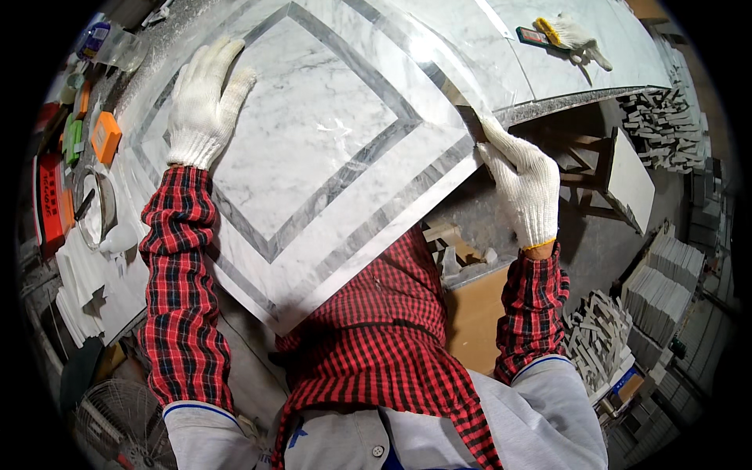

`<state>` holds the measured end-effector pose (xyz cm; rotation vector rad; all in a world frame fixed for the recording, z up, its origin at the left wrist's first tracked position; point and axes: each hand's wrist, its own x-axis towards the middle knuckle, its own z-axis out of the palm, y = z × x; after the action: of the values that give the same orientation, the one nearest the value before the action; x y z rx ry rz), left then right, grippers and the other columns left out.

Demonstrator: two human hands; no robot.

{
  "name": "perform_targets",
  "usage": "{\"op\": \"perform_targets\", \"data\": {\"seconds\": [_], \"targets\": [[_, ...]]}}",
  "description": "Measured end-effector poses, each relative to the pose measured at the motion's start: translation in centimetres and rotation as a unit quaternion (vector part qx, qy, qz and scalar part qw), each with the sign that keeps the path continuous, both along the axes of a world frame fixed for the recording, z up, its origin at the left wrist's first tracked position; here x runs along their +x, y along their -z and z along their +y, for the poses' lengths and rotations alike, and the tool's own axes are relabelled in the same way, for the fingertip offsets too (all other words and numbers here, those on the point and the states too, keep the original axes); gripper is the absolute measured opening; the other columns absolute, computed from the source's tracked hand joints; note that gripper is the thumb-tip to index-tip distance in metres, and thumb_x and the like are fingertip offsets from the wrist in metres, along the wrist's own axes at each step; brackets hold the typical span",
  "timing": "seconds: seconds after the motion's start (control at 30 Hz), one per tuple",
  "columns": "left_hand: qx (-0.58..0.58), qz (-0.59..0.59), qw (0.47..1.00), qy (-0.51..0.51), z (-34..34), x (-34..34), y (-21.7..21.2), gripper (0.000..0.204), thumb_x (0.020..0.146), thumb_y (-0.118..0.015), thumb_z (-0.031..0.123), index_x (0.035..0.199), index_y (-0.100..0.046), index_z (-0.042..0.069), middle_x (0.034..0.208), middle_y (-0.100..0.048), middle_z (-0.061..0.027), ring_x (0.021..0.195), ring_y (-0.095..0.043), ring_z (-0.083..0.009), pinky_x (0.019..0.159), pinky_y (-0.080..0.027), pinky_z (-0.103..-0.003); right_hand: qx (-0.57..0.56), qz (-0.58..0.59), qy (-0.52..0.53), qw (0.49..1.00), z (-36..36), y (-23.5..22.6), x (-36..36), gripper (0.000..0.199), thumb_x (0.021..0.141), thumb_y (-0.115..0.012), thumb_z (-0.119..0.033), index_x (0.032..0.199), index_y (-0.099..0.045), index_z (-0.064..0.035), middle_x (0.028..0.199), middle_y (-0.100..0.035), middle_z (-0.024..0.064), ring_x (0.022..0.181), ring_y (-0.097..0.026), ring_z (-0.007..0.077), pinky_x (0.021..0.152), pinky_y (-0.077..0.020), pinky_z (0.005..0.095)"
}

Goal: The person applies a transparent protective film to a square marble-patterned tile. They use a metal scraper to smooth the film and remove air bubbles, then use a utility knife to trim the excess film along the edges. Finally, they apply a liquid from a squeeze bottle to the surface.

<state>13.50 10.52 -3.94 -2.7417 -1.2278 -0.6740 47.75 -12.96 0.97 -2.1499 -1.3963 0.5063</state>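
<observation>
- Red checked apron [384, 345] and matching sleeve covers sit lowest in view, over a grey shirt [540, 423].
- Left hand [205, 102], in a white knit glove, lies flat with fingers spread on the top of a marble panel [313, 149], near its far left part; it grips nothing.
- Right hand [523, 182], also gloved, is closed on the panel's right corner, fingers curled at the edge there.
- Panel is white marble with grey inlaid bands forming nested squares, set corner-on to the person; its near corner overhangs the apron, its far part rests on the surface [501, 47].
- Surface beyond is pale marble too, with a loose white glove [578, 37] and a small dark flat tool [533, 36] lying beside it at the far right.
- Orange block [105, 137], green pieces and a red box [52, 200] lie along the left edge.
- Stacks of grey stone strips [599, 341] stand low right, well apart from the panel.
- Fan [125, 427] shows at bottom left.
</observation>
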Motion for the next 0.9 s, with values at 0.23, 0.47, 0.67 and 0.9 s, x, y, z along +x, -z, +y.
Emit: {"op": "perform_targets", "data": {"seconds": [0.23,0.47,0.67,0.9], "targets": [[0.000,-0.012,1.000,0.003,0.1,0.0,0.2,0.051,0.100,-0.058,0.044,0.139,-0.059,0.011,0.144,-0.057,-0.0141,0.135,-0.050,-0.0350,0.115,-0.036,-0.044,0.049,-0.011,-0.012,0.999,0.2,0.7,0.2,0.030,0.088,-0.074,-0.018,0.117,-0.075,-0.0098,0.101,-0.075,0.0164,0.092,-0.074,0.0303,0.080,-0.0561,0.0328],[0.001,-0.009,1.000,-0.006,0.1,0.0,0.4,0.052,0.100,-0.057,0.048,0.138,-0.060,0.013,0.144,-0.058,-0.0124,0.135,-0.050,-0.0340,0.114,-0.036,-0.043,0.061,0.094,0.005,0.994,0.3,0.4,-0.2,0.039,0.094,-0.071,-0.011,0.131,-0.067,-0.0003,0.105,-0.076,0.0064,0.087,-0.066,0.0090,0.079,-0.0532,0.0246],[0.005,-0.018,1.000,0.003,0.0,-0.1,0.3,0.051,0.100,-0.058,0.047,0.137,-0.060,0.013,0.142,-0.059,-0.0126,0.134,-0.050,-0.0328,0.114,-0.036,-0.043,0.025,0.114,0.001,0.993,-0.8,-0.7,1.7,0.037,0.093,-0.072,-0.011,0.129,-0.069,-0.0031,0.099,-0.074,0.0081,0.081,-0.063,0.0106,0.075,-0.0520,0.0258],[0.015,-0.056,0.998,0.012,-0.5,0.0,0.0,0.047,0.096,-0.065,0.042,0.131,-0.064,0.011,0.133,-0.065,-0.0123,0.124,-0.059,-0.0324,0.107,-0.045,-0.042,0.040,-0.036,-0.271,0.961,4.2,-1.6,5.5,0.029,0.091,-0.071,-0.014,0.120,-0.075,-0.0122,0.086,-0.071,0.0106,0.075,-0.065,0.0252,0.073,-0.0518,0.0343]]}}
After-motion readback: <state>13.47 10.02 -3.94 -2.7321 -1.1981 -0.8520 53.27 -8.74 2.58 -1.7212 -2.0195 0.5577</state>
